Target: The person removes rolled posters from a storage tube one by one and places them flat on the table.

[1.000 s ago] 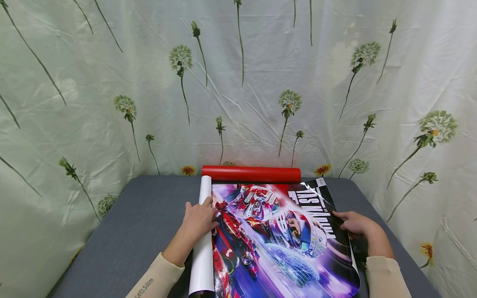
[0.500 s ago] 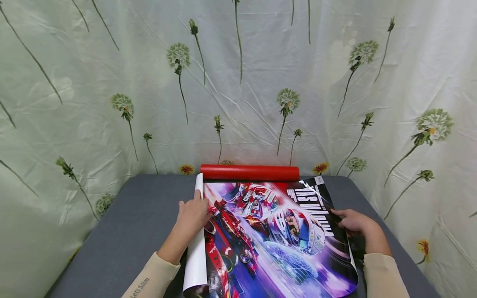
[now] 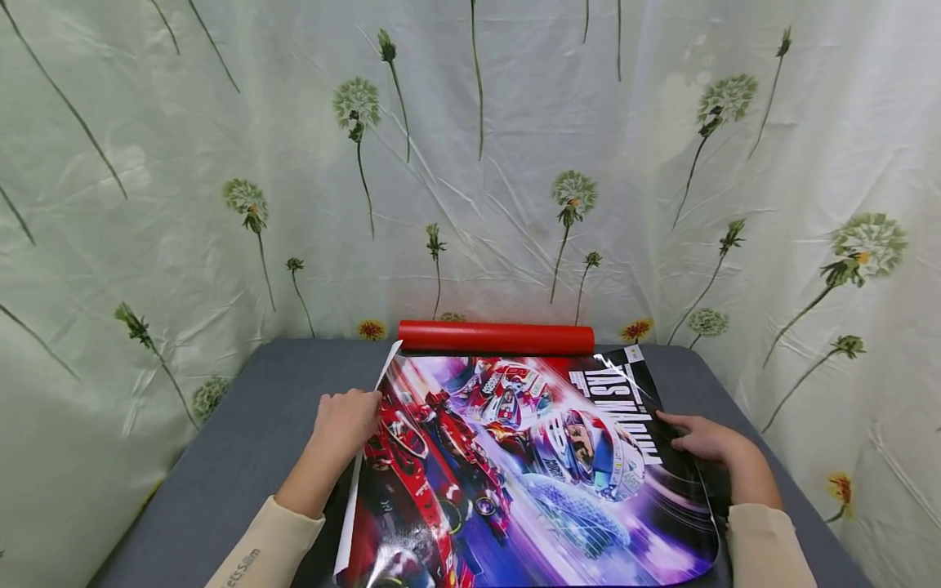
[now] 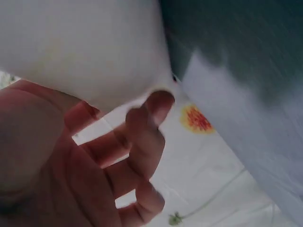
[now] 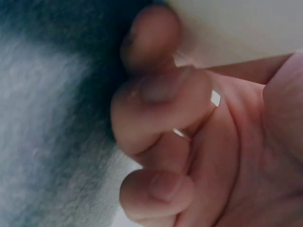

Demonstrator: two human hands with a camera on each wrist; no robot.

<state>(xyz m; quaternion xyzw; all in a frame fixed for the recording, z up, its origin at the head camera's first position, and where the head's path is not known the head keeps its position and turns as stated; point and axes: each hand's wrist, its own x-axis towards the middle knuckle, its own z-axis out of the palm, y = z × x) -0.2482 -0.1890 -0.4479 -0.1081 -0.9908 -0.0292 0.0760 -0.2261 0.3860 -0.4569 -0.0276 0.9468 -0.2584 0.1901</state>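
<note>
A glossy poster (image 3: 559, 457) with racing cars and helmeted drivers spreads across the table, its printed face up. At its left edge my left hand (image 3: 341, 429) pinches the sheet; in the left wrist view, curled fingers lie against the white back (image 4: 90, 47) of the poster. My right hand (image 3: 713, 445) grips the opposite edge, thumb on top. From the right wrist camera its fingers (image 5: 156, 113) show bent below the pale underside (image 5: 251, 28). A thin white strip of the poster's back shows along the left edge, which is raised.
Behind the poster's far edge lies a red tube-shaped roll (image 3: 496, 336). Everything stands on a dark grey table (image 3: 243, 425). A pale curtain (image 3: 478, 204) printed with dandelions hangs close behind and around the table.
My left hand has moved left and drawn out the poster's rolled left side, so the wide white roll has become a narrow strip and more print shows. My right hand stays at the right edge.
</note>
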